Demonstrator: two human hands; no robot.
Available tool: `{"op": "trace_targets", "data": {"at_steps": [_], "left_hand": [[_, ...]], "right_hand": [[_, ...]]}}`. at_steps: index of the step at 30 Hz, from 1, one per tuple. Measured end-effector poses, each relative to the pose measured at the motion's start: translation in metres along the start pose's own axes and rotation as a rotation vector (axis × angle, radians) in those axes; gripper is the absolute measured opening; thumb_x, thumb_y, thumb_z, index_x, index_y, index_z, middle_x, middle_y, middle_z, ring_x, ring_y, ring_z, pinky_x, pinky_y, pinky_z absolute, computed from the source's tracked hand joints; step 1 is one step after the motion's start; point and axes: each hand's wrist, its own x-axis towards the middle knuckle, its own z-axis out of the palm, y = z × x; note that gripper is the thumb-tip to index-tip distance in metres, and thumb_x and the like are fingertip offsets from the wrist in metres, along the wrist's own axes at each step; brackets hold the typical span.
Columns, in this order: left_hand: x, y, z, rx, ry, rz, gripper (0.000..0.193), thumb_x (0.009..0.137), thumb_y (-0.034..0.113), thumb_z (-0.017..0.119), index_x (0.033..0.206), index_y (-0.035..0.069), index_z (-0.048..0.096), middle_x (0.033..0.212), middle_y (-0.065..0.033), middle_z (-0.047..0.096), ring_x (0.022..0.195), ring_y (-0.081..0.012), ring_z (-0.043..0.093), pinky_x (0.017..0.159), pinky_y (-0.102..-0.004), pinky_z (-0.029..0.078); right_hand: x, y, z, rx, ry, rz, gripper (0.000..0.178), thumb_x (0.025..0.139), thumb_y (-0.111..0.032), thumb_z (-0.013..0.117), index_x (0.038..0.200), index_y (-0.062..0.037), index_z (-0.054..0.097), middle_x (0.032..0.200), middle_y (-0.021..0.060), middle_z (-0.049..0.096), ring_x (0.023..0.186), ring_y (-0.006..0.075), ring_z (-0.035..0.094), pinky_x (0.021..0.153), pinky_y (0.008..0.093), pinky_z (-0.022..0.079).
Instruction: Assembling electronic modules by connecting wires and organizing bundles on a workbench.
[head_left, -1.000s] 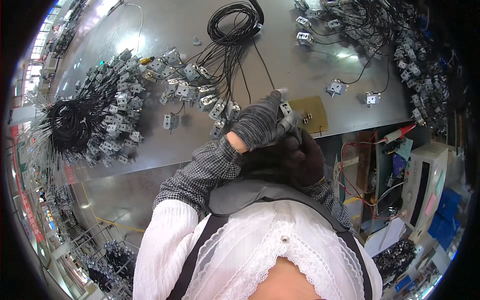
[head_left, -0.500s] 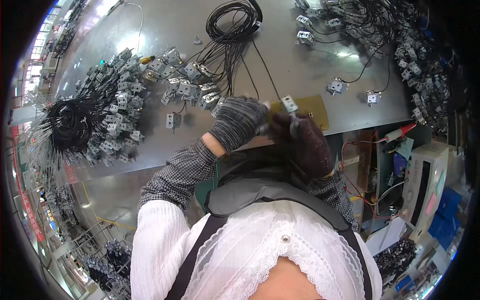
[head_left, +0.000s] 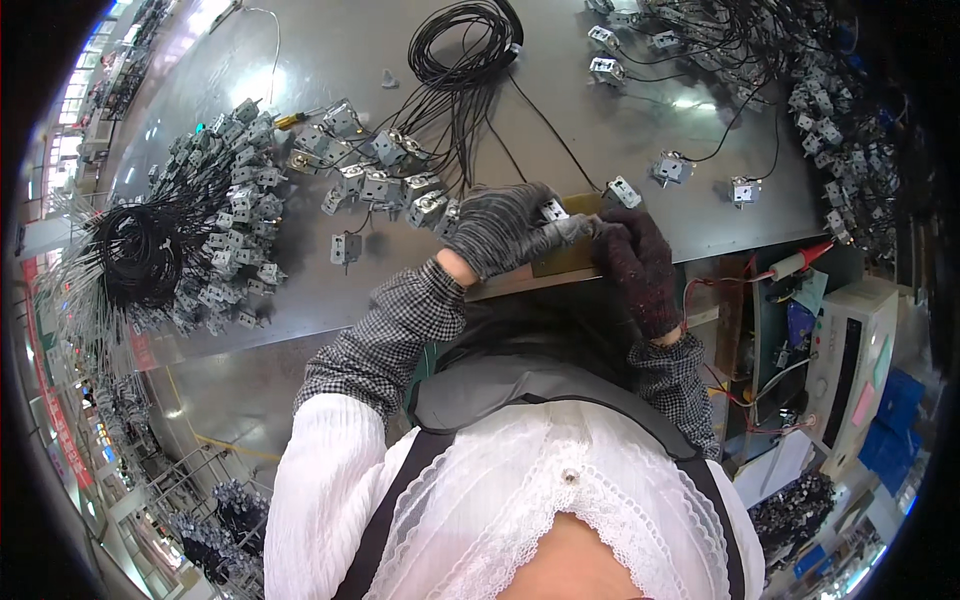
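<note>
Your left hand (head_left: 505, 230) has its grip closed on a metal block (head_left: 553, 210); your right hand (head_left: 640, 265) is curled nearby, its hold I cannot tell.

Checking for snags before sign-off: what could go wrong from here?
1. The metal block beside the right hand trails a black cable; snagging it could drag the block.
2. The left hand appears to hold a small metal part near the table's front edge; a slip might drop it.
</note>
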Motion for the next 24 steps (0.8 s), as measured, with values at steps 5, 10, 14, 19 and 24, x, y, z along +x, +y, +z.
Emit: {"op": "trace_targets", "data": {"at_steps": [5,10,14,19,24], "left_hand": [[0.001,-0.007,0.0,0.074,-0.056,0.069,0.041,0.101,0.047,0.07,0.116,0.009,0.076,0.09,-0.0123,0.077,0.081,-0.0288,0.076,0.074,-0.0412,0.059],[-0.003,-0.01,0.006,0.056,0.033,0.132,0.038,0.101,0.043,0.069,0.116,0.009,0.076,0.089,-0.0134,0.077,0.081,-0.0297,0.076,0.076,-0.0426,0.058],[-0.004,-0.007,0.008,0.017,0.085,0.146,0.036,0.1,0.039,0.07,0.117,0.009,0.076,0.092,-0.0132,0.077,0.084,-0.0297,0.076,0.078,-0.0417,0.059],[0.004,-0.01,0.006,0.084,0.066,0.243,0.037,0.096,0.038,0.074,0.119,0.009,0.077,0.091,-0.0126,0.077,0.083,-0.029,0.076,0.076,-0.0417,0.059],[-0.003,-0.006,0.004,0.186,0.063,0.252,0.042,0.093,0.041,0.077,0.118,0.008,0.077,0.088,-0.0118,0.077,0.082,-0.0286,0.076,0.076,-0.0414,0.059]], "right_hand": [[-0.015,-0.001,0.007,0.002,-0.015,0.04,0.024,0.102,-0.012,0.066,0.123,-0.0004,0.068,0.094,0.0078,0.071,0.085,0.0138,0.068,0.079,0.0314,0.057],[-0.024,-0.011,0.008,-0.221,-0.023,-0.245,0.023,0.098,-0.009,0.071,0.119,0.0003,0.069,0.096,0.0114,0.073,0.085,0.0164,0.069,0.08,0.0344,0.057],[-0.028,-0.005,0.02,-0.304,0.05,-0.321,0.023,0.095,-0.008,0.075,0.115,-0.0008,0.068,0.098,0.0142,0.074,0.088,0.0189,0.071,0.08,0.0361,0.057],[-0.034,0.007,0.029,-0.292,0.035,-0.34,0.026,0.095,-0.01,0.076,0.118,-0.0026,0.066,0.096,0.0113,0.07,0.086,0.0187,0.067,0.077,0.0379,0.056],[-0.049,0.0,0.029,1.039,-0.211,0.649,0.031,0.098,-0.018,0.076,0.121,-0.0017,0.063,0.096,0.0103,0.07,0.088,0.018,0.066,0.078,0.04,0.056]]}}
